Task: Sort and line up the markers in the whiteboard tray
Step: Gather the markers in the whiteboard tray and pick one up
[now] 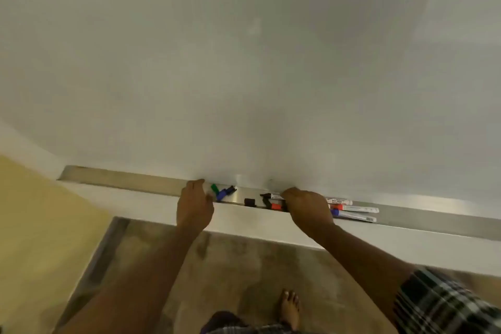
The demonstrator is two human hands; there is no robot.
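Item: whiteboard tray, metal, below whiteboard. Contents: green marker and blue marker crossed beside left hand; black cap loose mid-tray; three markers roughly parallel at right. Right hand: grip curled over a black marker and red marker. Left grip: cannot tell. Risk: a nudge may roll markers or cap off the shallow front lip. Labels: print too blurred to read

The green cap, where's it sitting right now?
In the head view, the green cap lies in the tray, just right of the left hand, beside the blue cap.
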